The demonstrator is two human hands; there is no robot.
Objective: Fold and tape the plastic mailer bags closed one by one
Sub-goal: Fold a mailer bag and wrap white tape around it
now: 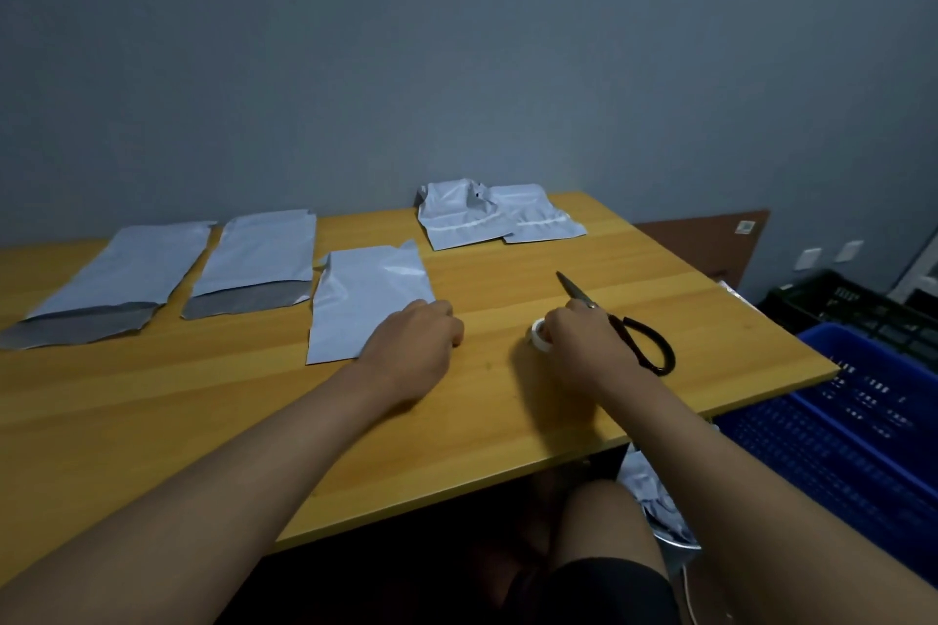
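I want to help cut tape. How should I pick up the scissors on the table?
Take the scissors by the black loop handles, coming from the table's right edge. The closed blades point away toward the wall, and the right hand covers their middle.

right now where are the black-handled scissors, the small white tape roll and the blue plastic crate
black-handled scissors (pixel 655 345), head view, on the handle loop
small white tape roll (pixel 537 334), head view, on its exposed side
blue plastic crate (pixel 837 426), head view, on its wall

Left hand on mailer, right hand gripping tape
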